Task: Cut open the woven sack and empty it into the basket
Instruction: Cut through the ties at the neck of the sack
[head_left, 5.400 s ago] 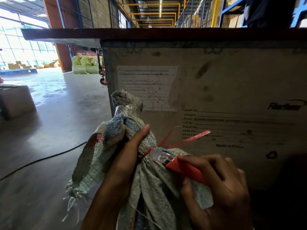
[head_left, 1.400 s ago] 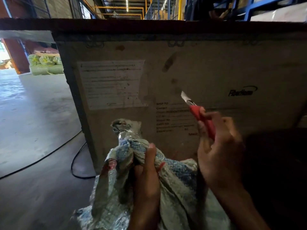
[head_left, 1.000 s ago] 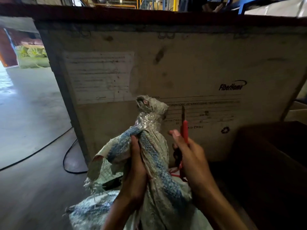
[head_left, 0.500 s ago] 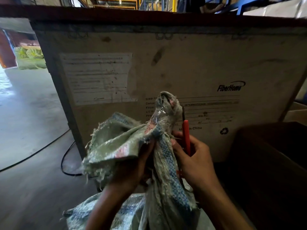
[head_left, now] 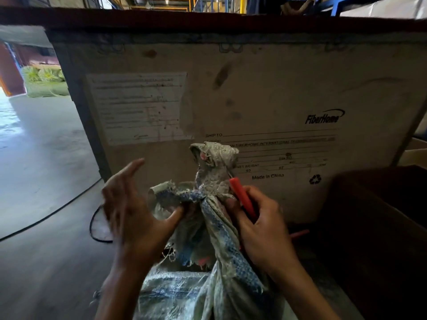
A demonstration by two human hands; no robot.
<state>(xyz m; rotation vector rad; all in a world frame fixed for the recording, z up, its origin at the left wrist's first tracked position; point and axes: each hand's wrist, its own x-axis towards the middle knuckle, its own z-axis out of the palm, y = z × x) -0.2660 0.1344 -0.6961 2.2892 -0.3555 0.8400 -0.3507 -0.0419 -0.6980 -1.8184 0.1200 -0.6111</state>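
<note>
A worn white-and-blue woven sack [head_left: 221, 248] stands in front of me, its bunched top [head_left: 215, 158] sticking up. My right hand [head_left: 261, 229] grips a red utility knife [head_left: 242, 197] and presses against the right side of the sack's neck; the blade is hidden behind the fabric. My left hand [head_left: 136, 218] is to the left of the neck with its fingers spread and blurred, only the thumb touching a loose flap of the sack. A frayed opening shows below the neck. I see no basket that I can name for sure.
A big wooden crate [head_left: 254, 88] with a paper label and printed shipping marks stands right behind the sack. A dark brown box [head_left: 374, 227] is at the right. A black cable [head_left: 46, 218] runs over the concrete floor at the left. A red strap piece [head_left: 299, 234] lies by the crate.
My left hand has let go of the sack flap and opened its fingers. My right hand with the knife has moved to the sack's neck. The red tie around the neck is gone.
</note>
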